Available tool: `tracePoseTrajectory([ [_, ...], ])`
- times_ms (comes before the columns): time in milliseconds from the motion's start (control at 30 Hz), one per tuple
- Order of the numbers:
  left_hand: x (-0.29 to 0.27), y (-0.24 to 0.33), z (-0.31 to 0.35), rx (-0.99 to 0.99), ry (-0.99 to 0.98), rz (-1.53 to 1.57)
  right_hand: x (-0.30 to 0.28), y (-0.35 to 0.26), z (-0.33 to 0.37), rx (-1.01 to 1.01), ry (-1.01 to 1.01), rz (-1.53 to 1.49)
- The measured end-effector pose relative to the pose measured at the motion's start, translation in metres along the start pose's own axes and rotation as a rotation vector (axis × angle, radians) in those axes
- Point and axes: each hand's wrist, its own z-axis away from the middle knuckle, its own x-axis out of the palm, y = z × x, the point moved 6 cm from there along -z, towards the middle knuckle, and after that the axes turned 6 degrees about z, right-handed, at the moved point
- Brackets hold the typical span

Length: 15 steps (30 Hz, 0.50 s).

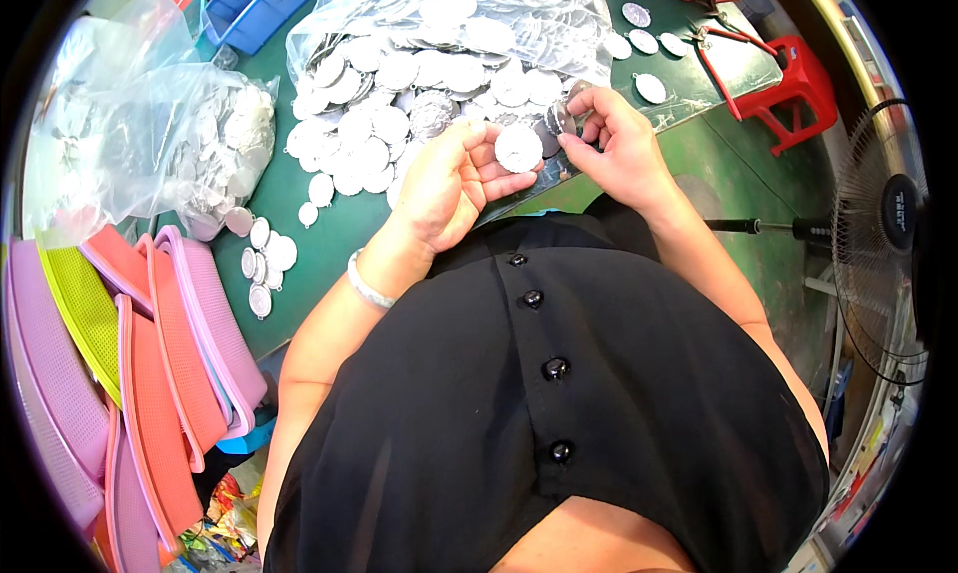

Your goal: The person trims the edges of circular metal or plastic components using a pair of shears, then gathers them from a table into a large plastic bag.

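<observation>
A round, pale silver medallion (519, 149) lies across the fingers of my left hand (446, 182), which is turned palm up with the thumb along its edge. My right hand (627, 152) pinches another medallion (557, 120) between thumb and forefinger. That one is darker, tilted nearly edge-on and partly hidden by my fingers. Beyond both hands, a heap of loose silver medallions (371, 157) spills from a clear plastic bag (459, 29) onto the green table (329, 244). Many have a small loop at the rim.
A second bag of medallions (235, 139) stands at the left, with a small cluster (261, 264) before it. Several medallions (644, 42) and red-handled pliers (717, 74) lie far right. Stacked plastic baskets (160, 393) fill the left. A red stool (793, 94) and fan (883, 214) stand right.
</observation>
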Motion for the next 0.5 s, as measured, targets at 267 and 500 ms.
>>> tracePoseTrajectory([
  [267,0.002,-0.001,0.002,-0.011,0.01,-0.19,-0.003,0.014,0.001,-0.049,0.145,-0.142],
  [500,0.011,0.001,0.001,0.015,0.057,-0.245,0.0,0.018,0.002,0.229,-0.067,-0.669],
])
